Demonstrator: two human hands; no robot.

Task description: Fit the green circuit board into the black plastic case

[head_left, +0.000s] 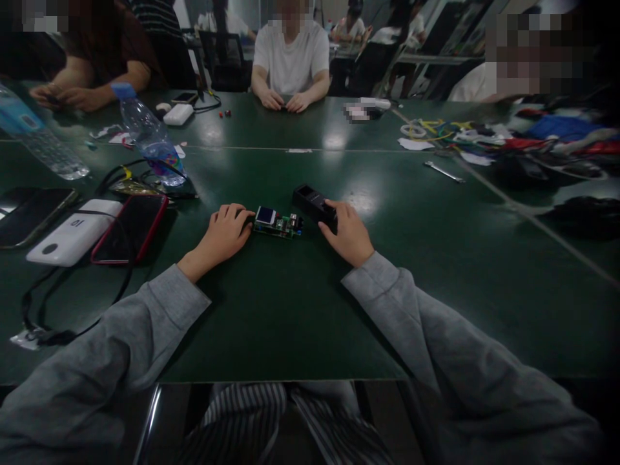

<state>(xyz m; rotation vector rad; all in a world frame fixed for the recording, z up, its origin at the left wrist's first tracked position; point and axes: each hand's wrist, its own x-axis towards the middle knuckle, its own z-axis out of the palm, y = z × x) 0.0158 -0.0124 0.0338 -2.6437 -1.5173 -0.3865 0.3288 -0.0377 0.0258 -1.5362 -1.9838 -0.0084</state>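
A small green circuit board (pixel 281 226) with a little screen at its left part lies in front of me on the table. My left hand (pixel 223 234) is closed at the board's left end, its fingertips against the edge. Just right of the board is a black oblong plastic case (pixel 310 201) with a window near its far end. My right hand (pixel 349 232) grips the near end of this case, thumb on one side and fingers over the other. The case slants away to the left. Board and case lie apart, with a narrow gap between them.
On the green table (pixel 271 323), a red-edged phone (pixel 130 229), a white power bank (pixel 75 232) and a water bottle (pixel 150 139) stand or lie left. A wrench (pixel 444 172) and tangled cables (pixel 484 139) lie right. Across sits a person in white (pixel 290 58).
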